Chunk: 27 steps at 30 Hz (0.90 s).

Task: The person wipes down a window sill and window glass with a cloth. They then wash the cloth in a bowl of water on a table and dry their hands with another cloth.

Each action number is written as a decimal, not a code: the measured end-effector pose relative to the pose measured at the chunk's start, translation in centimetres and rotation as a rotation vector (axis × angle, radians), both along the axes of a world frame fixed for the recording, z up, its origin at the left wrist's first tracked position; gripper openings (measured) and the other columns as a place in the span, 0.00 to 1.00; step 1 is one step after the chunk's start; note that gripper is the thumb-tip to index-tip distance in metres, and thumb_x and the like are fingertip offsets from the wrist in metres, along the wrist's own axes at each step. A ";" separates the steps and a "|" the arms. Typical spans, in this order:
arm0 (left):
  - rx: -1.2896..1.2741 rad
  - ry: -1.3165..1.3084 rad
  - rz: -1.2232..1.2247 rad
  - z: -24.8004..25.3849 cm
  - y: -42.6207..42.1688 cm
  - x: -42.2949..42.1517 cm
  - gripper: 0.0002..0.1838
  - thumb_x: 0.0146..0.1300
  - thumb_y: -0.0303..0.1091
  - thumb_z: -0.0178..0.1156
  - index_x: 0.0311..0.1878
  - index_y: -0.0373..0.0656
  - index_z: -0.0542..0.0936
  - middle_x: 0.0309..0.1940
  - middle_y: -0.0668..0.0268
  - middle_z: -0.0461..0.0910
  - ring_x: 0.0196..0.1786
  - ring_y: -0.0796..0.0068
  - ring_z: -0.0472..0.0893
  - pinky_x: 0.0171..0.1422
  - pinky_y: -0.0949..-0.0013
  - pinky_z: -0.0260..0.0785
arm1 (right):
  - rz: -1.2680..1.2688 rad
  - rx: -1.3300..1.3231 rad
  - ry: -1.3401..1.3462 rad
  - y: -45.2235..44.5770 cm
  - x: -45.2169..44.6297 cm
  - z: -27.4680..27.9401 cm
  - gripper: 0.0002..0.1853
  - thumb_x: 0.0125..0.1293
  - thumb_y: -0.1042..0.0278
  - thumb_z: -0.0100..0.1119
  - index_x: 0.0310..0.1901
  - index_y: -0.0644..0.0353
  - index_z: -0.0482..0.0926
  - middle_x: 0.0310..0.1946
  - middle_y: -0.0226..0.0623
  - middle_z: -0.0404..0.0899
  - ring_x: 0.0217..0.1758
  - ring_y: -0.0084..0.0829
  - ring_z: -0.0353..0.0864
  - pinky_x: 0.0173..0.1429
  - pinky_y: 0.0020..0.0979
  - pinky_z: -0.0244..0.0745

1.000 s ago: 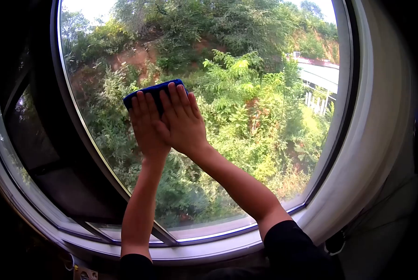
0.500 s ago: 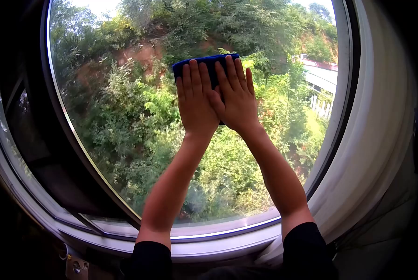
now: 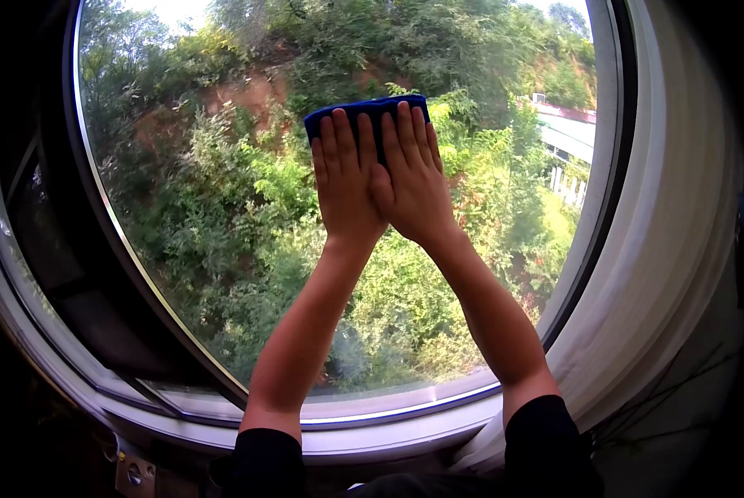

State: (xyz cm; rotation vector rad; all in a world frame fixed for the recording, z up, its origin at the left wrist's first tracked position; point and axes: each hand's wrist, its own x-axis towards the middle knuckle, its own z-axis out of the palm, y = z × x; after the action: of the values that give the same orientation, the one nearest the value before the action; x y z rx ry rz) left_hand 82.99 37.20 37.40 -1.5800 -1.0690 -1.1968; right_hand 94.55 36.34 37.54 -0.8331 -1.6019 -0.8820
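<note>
Cloth (image 3: 375,108), dark blue, sits flat between the person's hands and the window pane (image 3: 214,224), its upper edge showing just above the fingertips. The left hand (image 3: 345,195) lies flat over its left part, fingers straight and pointing up, not curled around it. The right hand (image 3: 417,191) lies just as flat over its right part, the thumbs meeting in the middle. Trees (image 3: 438,50) fill the view outside; a pale curtain (image 3: 679,216) hangs to the right.
</note>
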 end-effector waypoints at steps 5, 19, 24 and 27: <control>0.008 0.001 0.067 -0.1 0.3 0.4 0.39 0.72 0.48 0.49 0.81 0.35 0.57 0.82 0.43 0.50 0.86 0.46 0.46 0.88 0.48 0.34 | 0.015 0.020 -0.013 0.6 0.5 -0.1 0.36 0.76 0.49 0.46 0.76 0.68 0.64 0.80 0.57 0.56 0.86 0.51 0.50 0.87 0.50 0.40; -0.015 -0.031 0.097 -0.3 1.0 3.8 0.39 0.74 0.47 0.49 0.81 0.35 0.54 0.83 0.43 0.48 0.86 0.45 0.46 0.88 0.46 0.36 | 0.020 -0.006 -0.074 0.7 4.3 0.2 0.35 0.76 0.47 0.45 0.75 0.67 0.66 0.80 0.53 0.58 0.86 0.47 0.51 0.88 0.47 0.40; 0.059 -0.056 0.051 -0.5 1.4 5.9 0.40 0.75 0.47 0.48 0.82 0.36 0.52 0.83 0.44 0.48 0.85 0.44 0.47 0.87 0.45 0.37 | 0.035 0.006 -0.105 0.7 6.6 0.6 0.36 0.77 0.45 0.45 0.75 0.67 0.67 0.79 0.52 0.59 0.85 0.46 0.52 0.88 0.46 0.40; 0.087 -0.068 0.030 -0.4 1.6 7.6 0.39 0.76 0.47 0.48 0.82 0.36 0.52 0.83 0.45 0.48 0.85 0.44 0.47 0.87 0.45 0.38 | 0.040 0.021 -0.125 1.1 8.5 0.9 0.36 0.77 0.44 0.45 0.74 0.67 0.67 0.79 0.52 0.60 0.85 0.45 0.52 0.87 0.46 0.41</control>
State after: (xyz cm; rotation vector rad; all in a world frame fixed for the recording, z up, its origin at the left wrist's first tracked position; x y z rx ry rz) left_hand 90.59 38.81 36.98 -1.4606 -1.0658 -1.2678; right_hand 103.03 37.41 38.42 -0.7406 -1.7092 -0.9367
